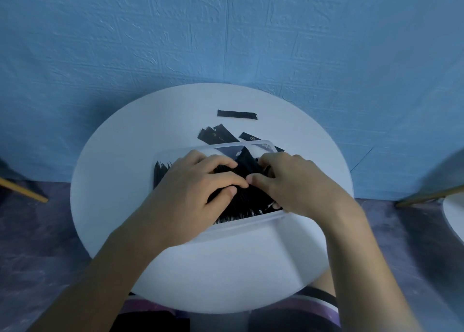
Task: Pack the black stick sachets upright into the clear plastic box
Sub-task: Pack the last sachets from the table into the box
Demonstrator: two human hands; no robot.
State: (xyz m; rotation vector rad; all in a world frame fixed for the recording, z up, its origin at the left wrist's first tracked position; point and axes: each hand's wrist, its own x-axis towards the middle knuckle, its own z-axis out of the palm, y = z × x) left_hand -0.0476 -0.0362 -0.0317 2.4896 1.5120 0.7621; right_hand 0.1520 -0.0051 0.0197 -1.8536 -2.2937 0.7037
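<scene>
A clear plastic box (251, 221) sits in the middle of a round white table (120, 181). Several black stick sachets (243, 201) stand packed inside it. My left hand (193, 188) and my right hand (296, 181) are both over the box, fingers curled into the packed sachets, and their thumbs meet near the middle. One sachet (247, 159) sticks up tilted between the hands. A few loose sachets (217, 136) lie just behind the box, and a single one (237, 114) lies flat farther back.
A blue textured wall stands right behind the table. A wooden chair leg (25, 189) shows at the left and another piece of furniture (442, 193) at the right. The floor is dark purple. My lap is below the table's near edge.
</scene>
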